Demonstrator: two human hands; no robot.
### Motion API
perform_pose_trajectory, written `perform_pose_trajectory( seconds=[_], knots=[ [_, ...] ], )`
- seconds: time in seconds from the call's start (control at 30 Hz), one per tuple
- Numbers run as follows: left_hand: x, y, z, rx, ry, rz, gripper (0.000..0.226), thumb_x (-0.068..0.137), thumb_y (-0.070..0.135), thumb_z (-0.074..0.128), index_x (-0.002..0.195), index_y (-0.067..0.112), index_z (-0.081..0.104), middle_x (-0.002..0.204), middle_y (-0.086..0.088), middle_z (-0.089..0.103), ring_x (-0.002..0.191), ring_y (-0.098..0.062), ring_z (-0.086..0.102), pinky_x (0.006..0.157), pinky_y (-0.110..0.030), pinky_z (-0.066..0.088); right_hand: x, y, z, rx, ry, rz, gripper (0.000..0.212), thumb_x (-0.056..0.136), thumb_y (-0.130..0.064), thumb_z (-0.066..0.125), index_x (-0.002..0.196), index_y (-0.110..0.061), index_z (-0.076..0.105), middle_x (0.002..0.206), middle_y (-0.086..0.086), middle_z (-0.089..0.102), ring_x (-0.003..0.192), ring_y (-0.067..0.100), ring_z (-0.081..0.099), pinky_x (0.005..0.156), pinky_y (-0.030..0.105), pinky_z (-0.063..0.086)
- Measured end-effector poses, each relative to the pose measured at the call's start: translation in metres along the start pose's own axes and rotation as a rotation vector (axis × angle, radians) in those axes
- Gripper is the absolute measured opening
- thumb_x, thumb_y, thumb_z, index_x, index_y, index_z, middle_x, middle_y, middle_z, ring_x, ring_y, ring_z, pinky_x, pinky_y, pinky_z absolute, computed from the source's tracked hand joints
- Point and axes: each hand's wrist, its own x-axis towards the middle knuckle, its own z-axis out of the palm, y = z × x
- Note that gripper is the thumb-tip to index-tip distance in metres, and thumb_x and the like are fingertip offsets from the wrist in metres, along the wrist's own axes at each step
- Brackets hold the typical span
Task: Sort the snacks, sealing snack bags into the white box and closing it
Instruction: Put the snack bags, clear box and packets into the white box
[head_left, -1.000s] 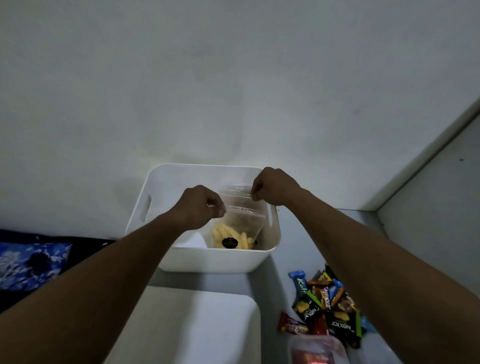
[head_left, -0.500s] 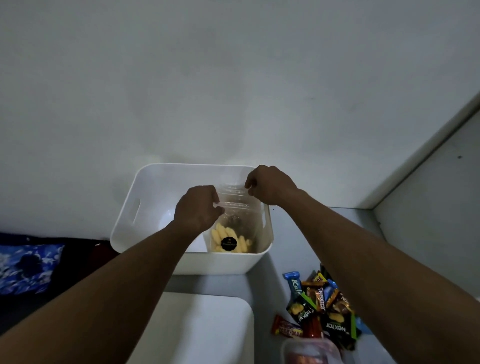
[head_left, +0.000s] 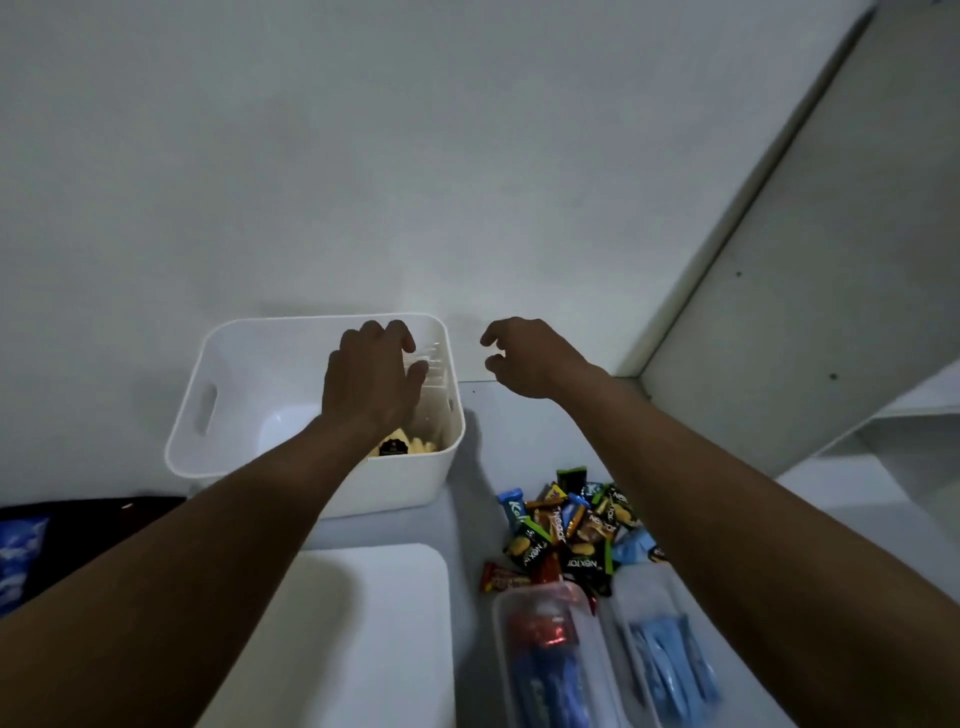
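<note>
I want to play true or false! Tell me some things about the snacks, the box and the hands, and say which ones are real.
1. The bag of yellow snacks is inside the white box. True.
2. The right hand holds a snack bar. False: it holds nothing and is beside the box.
3. The white box has its lid on. False: its top is open.
4. The pile of wrapped snacks lies on the table, outside the box. True.
5. The left hand is over the box, on the bag. True.
</note>
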Motion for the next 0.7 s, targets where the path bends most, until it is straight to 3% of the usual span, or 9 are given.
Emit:
perform_pose_trajectory(
  seconds=[0.3, 0.47, 0.6, 0.7],
  knots=[
    [-0.104, 0.094, 0.016, -0.126, 0.02, 0.109, 0.026, 0.091, 0.038, 0.06, 0.109, 0.019, 0.06, 0.104, -0.006, 0.061, 0.103, -0.027, 0.053, 0.082, -0.041, 0.05, -0.111, 0.071, 0.0, 0.009, -0.063, 0.04, 0.049, 0.098, -0.027, 0.054, 0.145, -0.018, 0.045, 0.146, 0.006, 0.049, 0.133, 0.023, 0.046, 0.102, 0.032, 0.039],
    [-0.179, 0.142, 0.065, -0.163, -0.09, 0.082, 0.032, 0.092, 0.038, 0.06, 0.119, 0.02, 0.059, 0.113, -0.007, 0.061, 0.107, -0.026, 0.054, 0.084, -0.038, 0.049, -0.181, 0.119, 0.021, 0.037, -0.102, 0.074, 0.056, 0.096, -0.028, 0.057, 0.149, -0.017, 0.041, 0.145, 0.011, 0.047, 0.134, 0.027, 0.044, 0.106, 0.036, 0.039],
    [-0.227, 0.177, 0.105, -0.198, -0.231, 0.056, 0.04, 0.092, 0.035, 0.059, 0.129, 0.02, 0.056, 0.126, -0.006, 0.06, 0.116, -0.026, 0.054, 0.092, -0.038, 0.047, -0.231, 0.159, 0.043, 0.072, -0.113, 0.124, 0.053, 0.091, -0.026, 0.063, 0.141, -0.016, 0.048, 0.132, 0.016, 0.052, 0.125, 0.034, 0.051, 0.098, 0.037, 0.045],
    [-0.251, 0.193, 0.13, -0.206, -0.311, 0.058, 0.045, 0.091, 0.031, 0.063, 0.134, 0.019, 0.054, 0.129, -0.004, 0.061, 0.117, -0.023, 0.055, 0.096, -0.036, 0.046, -0.261, 0.185, 0.064, 0.121, -0.13, 0.173, 0.059, 0.091, -0.024, 0.062, 0.145, -0.019, 0.041, 0.136, 0.016, 0.048, 0.128, 0.035, 0.047, 0.101, 0.04, 0.043]
  ],
)
